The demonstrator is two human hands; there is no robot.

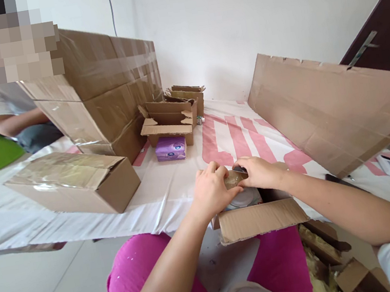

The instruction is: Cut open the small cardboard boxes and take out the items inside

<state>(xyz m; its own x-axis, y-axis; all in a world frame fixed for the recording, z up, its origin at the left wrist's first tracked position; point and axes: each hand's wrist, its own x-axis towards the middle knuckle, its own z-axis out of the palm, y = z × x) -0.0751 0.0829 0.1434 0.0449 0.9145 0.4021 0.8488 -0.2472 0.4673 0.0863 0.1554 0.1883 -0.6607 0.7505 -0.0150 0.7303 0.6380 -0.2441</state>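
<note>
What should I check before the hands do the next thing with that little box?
1. Both hands on the box: left hand and right hand rest on top of the small open box. Ok.
2. Front flap folded out of the way: it hangs open toward the person. Ok.
3. Item inside seated flat: mostly hidden by the hands. Cannot tell.
4. Box fully on the table: it sits at the near edge, flap overhanging. Not ok.
5. Room around it: the purple pack and the closed carton lie well apart. Ok.
</note>
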